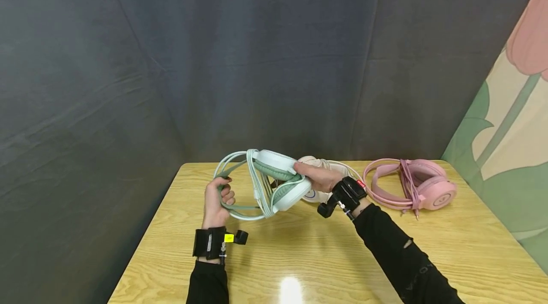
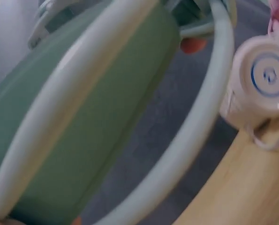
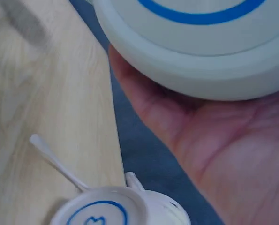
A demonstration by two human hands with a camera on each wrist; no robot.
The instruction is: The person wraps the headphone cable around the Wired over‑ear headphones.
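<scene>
Mint-green headphones (image 1: 274, 159) are held up above the table between both hands, their pale cable looped in a bundle around the frame. My left hand (image 1: 216, 199) grips the headband, its fingers curled round the band. In the left wrist view, the green inner side of the headband (image 2: 125, 89) fills much of the picture. On the ear cup side, my right hand (image 1: 318, 178) holds the cups from the right; its fingertips are partly hidden. Up close in the right wrist view, an ear cup (image 3: 191, 65) with a blue ring rests against the palm.
White headphones (image 1: 314, 196) lie on the wooden table (image 1: 171, 256) behind my right hand, partly covered by it. Pink headphones (image 1: 434, 194) with a bundled cable lie at the back right. A dark curtain (image 1: 274, 66) hangs behind, and a flower-patterned cloth (image 1: 509, 152) on the right.
</scene>
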